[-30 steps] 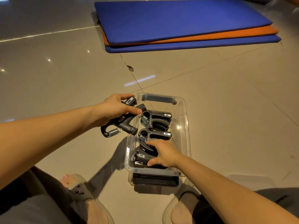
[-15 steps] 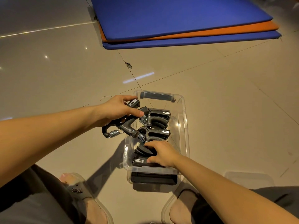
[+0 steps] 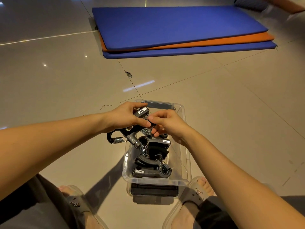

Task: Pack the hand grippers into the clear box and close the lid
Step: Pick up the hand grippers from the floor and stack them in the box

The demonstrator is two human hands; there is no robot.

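The left hand (image 3: 123, 118) grips a black hand gripper (image 3: 132, 133) over the clear box (image 3: 185, 146); the right hand (image 3: 166, 123) pinches its upper end. More grippers (image 3: 152, 161) lie inside.

Black hand grippers (image 3: 151, 156), clear box (image 3: 185, 141), blue mats (image 3: 173, 23) (one orange).

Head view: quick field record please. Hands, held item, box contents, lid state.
left hand: wrapped around the held hand gripper, over the far left of the box
right hand: pinching the same gripper's upper end
held gripper spring: hangs outside the box's left wall
clear box: on the floor, open, no lid on it
box contents: packed hand grippers, at least three, exact count unclear
lid: not identifiable
background: stacked mats, blue and orange
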